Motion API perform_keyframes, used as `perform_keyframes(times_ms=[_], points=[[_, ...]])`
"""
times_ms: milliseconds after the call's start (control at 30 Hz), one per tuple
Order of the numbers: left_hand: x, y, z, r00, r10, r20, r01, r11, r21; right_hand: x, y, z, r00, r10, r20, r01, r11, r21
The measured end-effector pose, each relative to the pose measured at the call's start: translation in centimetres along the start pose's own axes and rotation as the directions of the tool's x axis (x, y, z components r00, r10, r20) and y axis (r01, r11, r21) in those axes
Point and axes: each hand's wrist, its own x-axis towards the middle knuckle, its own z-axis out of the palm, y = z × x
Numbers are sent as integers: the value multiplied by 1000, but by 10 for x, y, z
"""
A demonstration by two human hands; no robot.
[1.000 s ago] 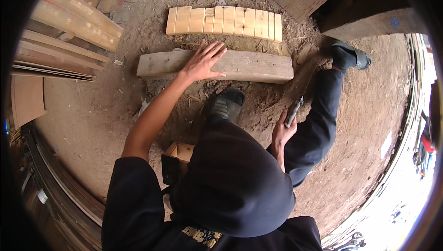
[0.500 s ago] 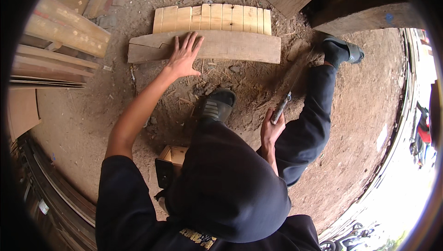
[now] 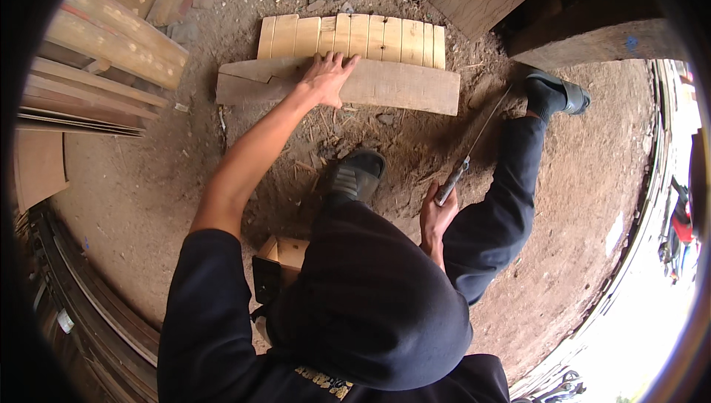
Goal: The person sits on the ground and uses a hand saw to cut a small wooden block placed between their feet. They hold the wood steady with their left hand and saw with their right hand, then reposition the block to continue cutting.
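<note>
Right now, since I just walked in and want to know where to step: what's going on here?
A person's left hand is on a weathered wooden board, with the fingers at its far edge. Just beyond it is a row of pale wooden slats. The right hand grips a long, thin-bladed tool by its handle, beside the right leg and clear of the board.

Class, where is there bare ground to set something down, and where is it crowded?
Bare dirt lies between the right trouser leg and the bright area at right; another patch between the left forearm and the stacked boards. Crowded: ahead, where the left hand meets the grey board beside the slatted wood, and around the right hand holding the thin-bladed tool.
</note>
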Motion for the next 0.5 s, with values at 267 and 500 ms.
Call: perform_keyframes(times_ms=[267, 500], points=[[-11, 7, 8, 999, 37, -19, -39, 996, -82, 3, 4, 3, 999, 30, 13, -30, 999, 27], [62, -11, -57, 994, 0, -105, -29, 961, -274, 3, -7, -2, 995, 102, 4, -102, 995, 8]])
